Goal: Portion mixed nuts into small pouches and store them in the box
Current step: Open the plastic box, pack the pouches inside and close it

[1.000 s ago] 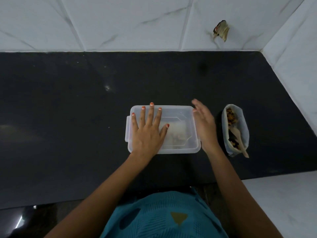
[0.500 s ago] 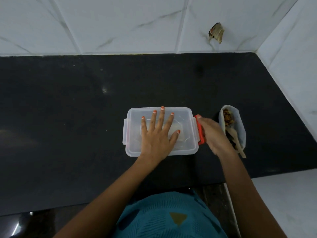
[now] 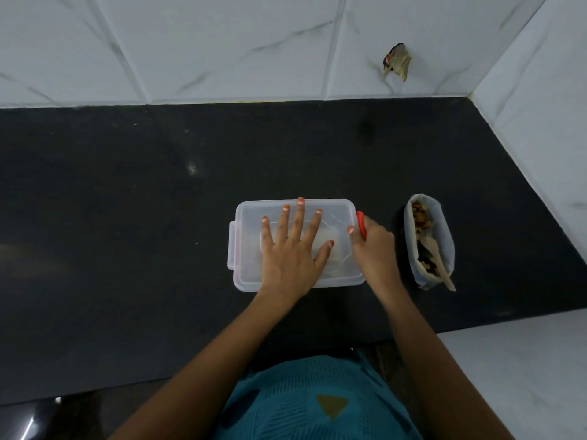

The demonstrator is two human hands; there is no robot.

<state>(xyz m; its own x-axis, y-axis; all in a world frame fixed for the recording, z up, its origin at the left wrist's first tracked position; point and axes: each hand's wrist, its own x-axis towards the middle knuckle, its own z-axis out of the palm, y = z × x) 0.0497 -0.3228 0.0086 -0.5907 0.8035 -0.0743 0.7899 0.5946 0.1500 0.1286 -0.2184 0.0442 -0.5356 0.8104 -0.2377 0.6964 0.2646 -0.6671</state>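
Both hands worked the lidded plastic box on a black counter.

Nearest the camera, below the box, was a teal patterned garment (image 3: 317,404). The rounded rectangular box (image 3: 246,274), of translucent plastic, sat on the speckled black countertop (image 3: 127,217) with its lid (image 3: 333,214) on; pale contents showed only hazily through it. The left hand (image 3: 290,249) lay flat on the lid, fingers straight and spread. At the box's right end the right hand (image 3: 376,252) curled its fingers around the red clip (image 3: 361,224), thumb on the lid. Right of the box, apart from it, stood an open frosted bag (image 3: 444,236) of mixed nuts (image 3: 421,217) with a wooden spoon (image 3: 441,269) inside. Beyond the box rose a glossy white veined tile wall (image 3: 222,42) bearing a torn brownish scrap (image 3: 397,61).
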